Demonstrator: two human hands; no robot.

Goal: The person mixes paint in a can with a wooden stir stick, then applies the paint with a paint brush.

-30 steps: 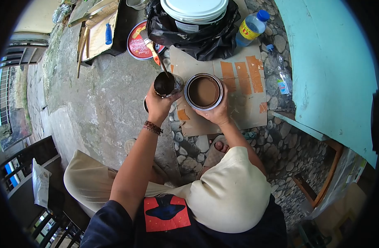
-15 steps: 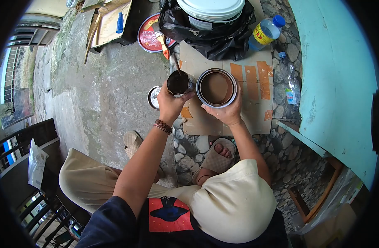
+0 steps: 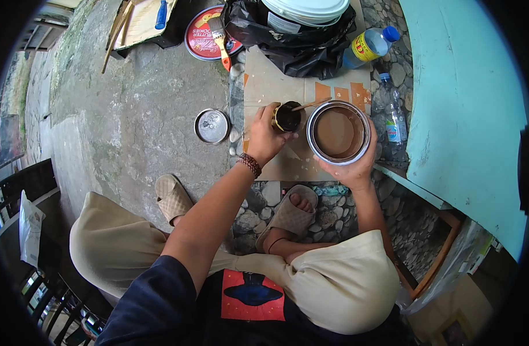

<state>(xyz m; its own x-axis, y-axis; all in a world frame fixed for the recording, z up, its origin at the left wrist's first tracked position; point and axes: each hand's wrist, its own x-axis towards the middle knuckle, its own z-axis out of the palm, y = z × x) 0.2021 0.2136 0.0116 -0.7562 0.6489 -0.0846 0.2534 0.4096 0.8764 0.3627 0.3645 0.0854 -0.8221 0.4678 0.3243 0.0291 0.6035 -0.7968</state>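
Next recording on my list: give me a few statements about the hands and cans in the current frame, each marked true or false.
1. The left hand has its grip around the small dark can. True.
2. The large can in the right hand is empty. False: it holds brown paint.
3. A stick rests in the small dark can. True.
4. The round metal lid sits on the large can. False: it lies on the concrete floor, apart from both cans.
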